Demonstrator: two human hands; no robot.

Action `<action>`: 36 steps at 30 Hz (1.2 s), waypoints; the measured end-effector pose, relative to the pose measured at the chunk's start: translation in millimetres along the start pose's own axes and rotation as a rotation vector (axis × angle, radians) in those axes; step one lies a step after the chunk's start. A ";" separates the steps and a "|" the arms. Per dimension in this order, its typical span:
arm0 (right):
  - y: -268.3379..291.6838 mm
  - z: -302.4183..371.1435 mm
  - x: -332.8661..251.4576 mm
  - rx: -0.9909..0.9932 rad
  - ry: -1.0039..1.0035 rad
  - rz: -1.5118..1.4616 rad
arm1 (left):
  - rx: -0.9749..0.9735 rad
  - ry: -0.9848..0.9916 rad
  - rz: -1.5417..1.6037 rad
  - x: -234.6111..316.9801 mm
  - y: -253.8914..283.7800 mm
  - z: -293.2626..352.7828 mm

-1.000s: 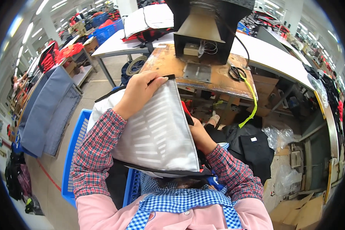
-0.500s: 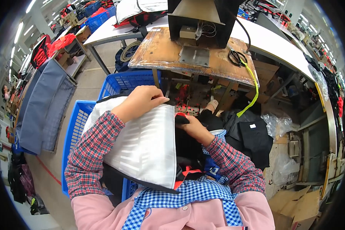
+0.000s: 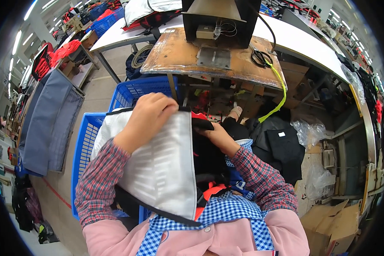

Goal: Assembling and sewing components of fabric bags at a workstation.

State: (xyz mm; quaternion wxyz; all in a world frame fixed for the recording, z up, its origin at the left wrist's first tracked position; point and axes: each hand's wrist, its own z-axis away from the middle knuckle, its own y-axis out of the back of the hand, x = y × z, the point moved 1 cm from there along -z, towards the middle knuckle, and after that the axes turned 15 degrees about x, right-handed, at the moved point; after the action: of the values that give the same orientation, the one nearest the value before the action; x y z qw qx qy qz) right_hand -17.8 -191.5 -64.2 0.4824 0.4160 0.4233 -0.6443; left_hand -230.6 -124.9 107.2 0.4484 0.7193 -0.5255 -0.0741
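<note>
A white fabric panel (image 3: 160,170) with black edging lies across my lap, its faint pale stripes showing. Beside it, joined or lying close, is black and red fabric (image 3: 209,166). My left hand (image 3: 151,119) is on the panel's upper part, fingers bent together at the black top edge; the thumb is mostly hidden. To the right, my right hand (image 3: 219,137) is closed on the black fabric, thumb on top and fingers partly hidden underneath.
A blue plastic crate (image 3: 83,149) stands under the panel's left side, another blue crate (image 3: 132,89) behind it. Ahead is a wooden worktop (image 3: 170,53) carrying a black machine housing (image 3: 217,25) and black scissors (image 3: 260,57) with a yellow-green strap. Black cloth (image 3: 283,149) and cardboard (image 3: 333,226) lie at right.
My left hand has moved slightly left, with its fingers raised and more bent. The black edging along the panel's top now shows. My right hand still holds the black fabric.
</note>
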 end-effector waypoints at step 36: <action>-69.8 13.4 -43.4 -0.156 0.593 -0.400 | 0.329 0.006 -0.194 31.0 63.8 -21.2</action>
State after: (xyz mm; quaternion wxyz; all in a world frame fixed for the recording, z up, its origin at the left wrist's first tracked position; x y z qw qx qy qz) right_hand -79.3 -180.2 -9.2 0.2335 0.4557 0.6655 -0.5431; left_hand -248.9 -141.3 177.1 0.3168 0.8305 -0.4572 -0.0279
